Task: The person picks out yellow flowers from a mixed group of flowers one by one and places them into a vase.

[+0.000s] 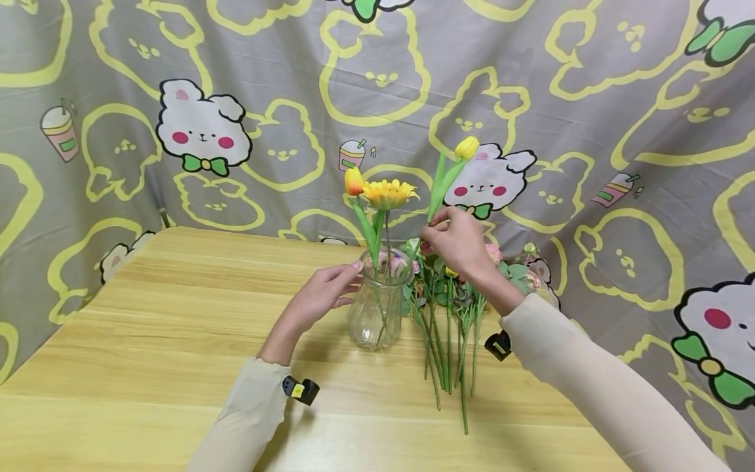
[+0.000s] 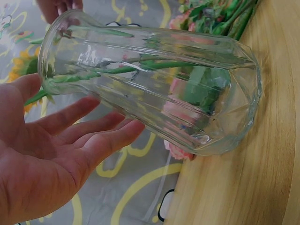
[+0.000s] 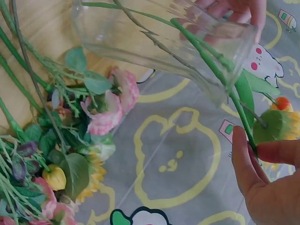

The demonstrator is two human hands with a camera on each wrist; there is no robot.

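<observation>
A clear glass vase stands upright, holding an orange-yellow tulip and a yellow daisy-like flower, whose stems show through the glass. My left hand is at the vase's left side, thumb at the rim and fingers extended along the glass. In the left wrist view the fingers look straight and loosely spread. My right hand pinches a yellow tulip by its stem between thumb and fingertips, above and right of the vase. In the right wrist view its green stem overlaps the vase's mouth.
Right of the vase, a bunch of artificial flowers lies on the wooden table, its green stems pointing toward me. Pink flowers and a yellow bud are among them. A patterned grey curtain hangs behind the table.
</observation>
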